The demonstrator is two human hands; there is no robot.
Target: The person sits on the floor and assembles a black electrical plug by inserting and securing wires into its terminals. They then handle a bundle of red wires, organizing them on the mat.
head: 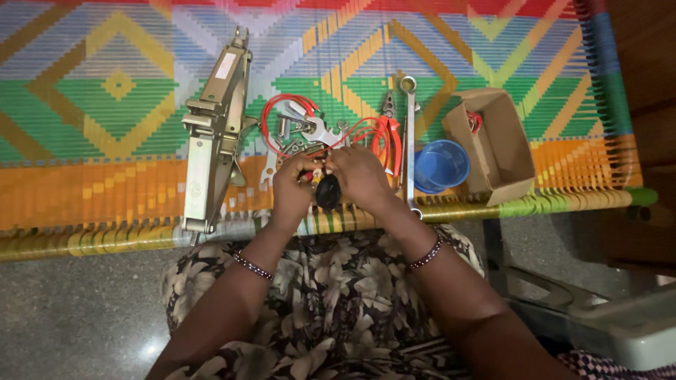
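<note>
Scanning from the left, I see a metal scissor jack [213,137] lying on the woven cot [84,190]. Beside it sit red wire loops [282,112] and spanners [310,130]. My left hand [292,188] and right hand [360,176] are pressed close together, both pinching a small black part [327,191] above the cot's edge. Further right lie a long spanner [410,141], a blue cup [440,165] and an open cardboard box [489,144].

Black part [327,191] mostly hidden between hands.
</note>
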